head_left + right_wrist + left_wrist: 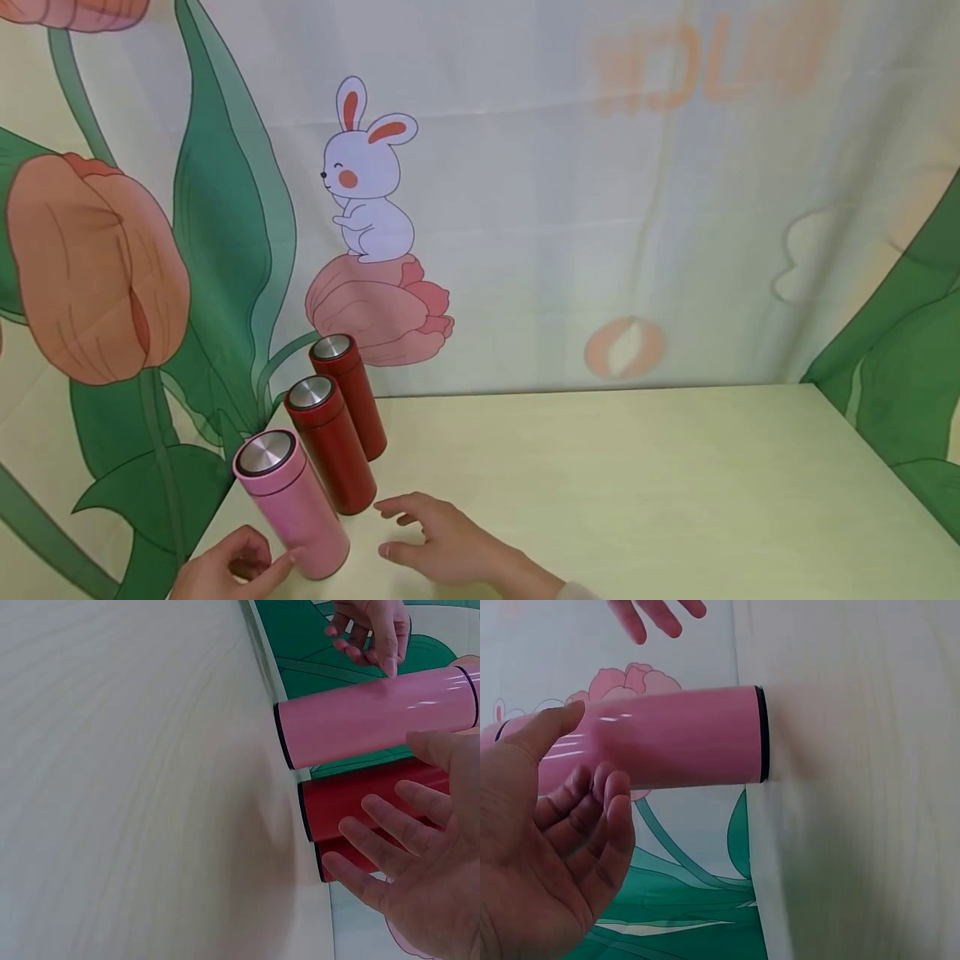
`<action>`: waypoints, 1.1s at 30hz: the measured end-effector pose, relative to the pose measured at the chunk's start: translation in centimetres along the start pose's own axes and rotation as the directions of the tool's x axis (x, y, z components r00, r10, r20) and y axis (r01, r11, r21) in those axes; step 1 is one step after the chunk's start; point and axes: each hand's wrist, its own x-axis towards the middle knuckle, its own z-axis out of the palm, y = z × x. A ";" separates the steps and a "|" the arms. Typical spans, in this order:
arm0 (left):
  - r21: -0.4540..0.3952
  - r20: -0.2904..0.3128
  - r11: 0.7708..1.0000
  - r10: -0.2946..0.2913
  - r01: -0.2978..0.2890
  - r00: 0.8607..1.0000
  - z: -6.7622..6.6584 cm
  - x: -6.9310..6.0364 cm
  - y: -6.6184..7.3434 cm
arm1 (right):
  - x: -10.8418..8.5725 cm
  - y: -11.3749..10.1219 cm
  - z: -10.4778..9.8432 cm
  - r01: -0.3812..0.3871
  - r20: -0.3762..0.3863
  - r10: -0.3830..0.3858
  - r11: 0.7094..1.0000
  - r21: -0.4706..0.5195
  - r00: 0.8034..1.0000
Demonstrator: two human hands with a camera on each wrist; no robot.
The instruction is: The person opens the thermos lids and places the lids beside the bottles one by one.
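Observation:
A pink thermos [303,521] with a silver-topped lid stands upright at the table's left side, nearest to me. Behind it, in a row, stand a red thermos [341,458] and a second red thermos [363,408]. My left hand [228,571] is at the left of the pink one, fingers loosely curled and thumb stretched to its side; whether the thumb touches cannot be told. To the right of the pink and nearer red thermoses, my right hand [450,546] is spread with nothing in it. The right wrist view shows its fingers [390,817] in front of the red thermoses.
The pale table [637,492] stretches away to the right. A curtain [510,208] printed with a rabbit, tulips and leaves hangs behind it and along the left side. The farthest red thermos stands close to the table's back edge.

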 end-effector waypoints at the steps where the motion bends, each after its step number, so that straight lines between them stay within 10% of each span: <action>1: -0.008 -0.008 1.000 -0.008 0.008 1.000 -0.1 0.1 -0.1 | 0.2 -0.1 0.2 0.001 0.010 -0.001 1.000 0.010 1.000; 17: -0.224 0.044 0.974 0.028 -0.017 0.999 0.4 1.3 0.5 | 2.3 -1.6 1.9 -0.007 0.125 -0.005 0.995 0.098 0.992; 33: -0.244 0.030 0.969 0.052 -0.043 0.998 1.3 1.7 1.7 | 3.2 -1.9 2.5 -0.036 0.208 0.008 0.990 0.135 0.978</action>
